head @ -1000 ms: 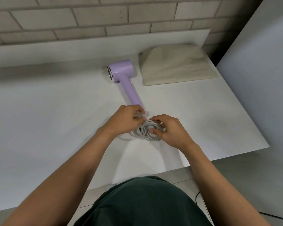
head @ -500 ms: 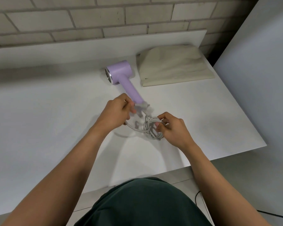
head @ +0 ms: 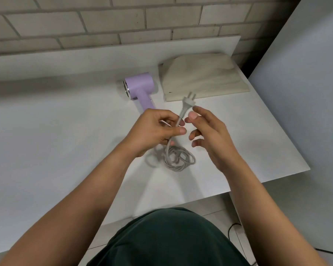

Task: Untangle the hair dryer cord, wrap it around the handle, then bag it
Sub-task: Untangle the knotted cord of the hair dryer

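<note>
Head cam, and I'll place everything off the lilac hair dryer, which lies flat on the white table with its handle running toward the person. The left hand covers the handle's near end and pinches the grey cord just under the plug, which is held up, prongs pointing away. The rest of the cord sits in a tangled heap nearer the person than the dryer. The right hand is right of that pinch, fingers spread, gripping nothing; its thumb is close to the cord. The beige bag lies flat just right of the dryer's head.
</note>
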